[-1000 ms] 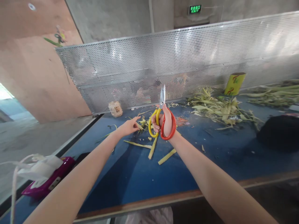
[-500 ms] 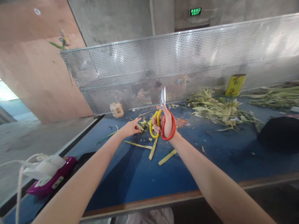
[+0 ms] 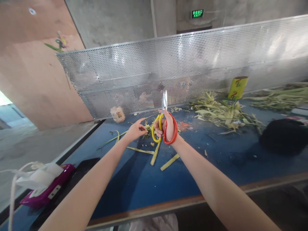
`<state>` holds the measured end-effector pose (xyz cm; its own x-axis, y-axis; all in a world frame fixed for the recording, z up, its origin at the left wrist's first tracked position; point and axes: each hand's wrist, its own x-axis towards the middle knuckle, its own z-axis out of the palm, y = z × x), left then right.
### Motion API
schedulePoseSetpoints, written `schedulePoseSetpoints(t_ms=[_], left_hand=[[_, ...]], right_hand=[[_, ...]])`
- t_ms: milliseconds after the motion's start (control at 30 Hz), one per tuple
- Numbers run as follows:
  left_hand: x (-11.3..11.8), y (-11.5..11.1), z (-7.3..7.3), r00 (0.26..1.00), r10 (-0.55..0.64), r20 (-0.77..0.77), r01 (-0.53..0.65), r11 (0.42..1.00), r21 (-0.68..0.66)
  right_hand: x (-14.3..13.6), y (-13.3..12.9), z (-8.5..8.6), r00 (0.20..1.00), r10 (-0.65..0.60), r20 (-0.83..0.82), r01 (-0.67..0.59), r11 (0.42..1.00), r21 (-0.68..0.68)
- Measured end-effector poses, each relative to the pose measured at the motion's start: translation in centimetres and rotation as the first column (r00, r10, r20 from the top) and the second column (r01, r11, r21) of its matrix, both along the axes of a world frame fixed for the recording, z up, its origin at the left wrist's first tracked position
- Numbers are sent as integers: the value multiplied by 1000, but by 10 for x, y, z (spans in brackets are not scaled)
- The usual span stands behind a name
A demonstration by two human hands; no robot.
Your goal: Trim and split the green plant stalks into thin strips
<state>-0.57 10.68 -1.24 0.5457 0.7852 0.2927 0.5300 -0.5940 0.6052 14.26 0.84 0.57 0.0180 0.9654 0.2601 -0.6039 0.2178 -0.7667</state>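
My right hand [image 3: 167,125] grips a pair of scissors [image 3: 164,103] with one yellow and one red handle. Their blades point up and away from me, slightly parted. To the left, my left hand [image 3: 136,130] hovers over the table with fingers curved and apart, and nothing shows between them. Just beyond its fingertips lies a small heap of yellow-green plant scraps [image 3: 147,131], partly hidden by the hands. Cut pale strips of leaf [image 3: 156,154] lie on the blue tabletop [image 3: 144,189] nearer to me.
A pile of dried leaves [image 3: 222,112] and a yellow tube [image 3: 238,87] stand along the perforated metal screen [image 3: 134,70]. A pale woven piece [image 3: 117,114] sits at back left, a black object [image 3: 285,137] at right. A purple power strip [image 3: 48,189] with plugs lies front left.
My left hand has let go of the leaf strip that was at its fingers, and the fingers have spread. The scissors stay in my right hand. The whole view has shifted slightly.
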Motion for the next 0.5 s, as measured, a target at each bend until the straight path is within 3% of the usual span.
schedulePoseSetpoints(t_ms=[233,500], left_hand=[[2,-5,16,987,-3,163,25,991,-133],[-8,-27,59,964,-20,266,63,986,-153]], right_hand=[[-1,0,0,1000,-19,9,19,1000,1],[0,3,-5,997,-14,77,13,1000,15]])
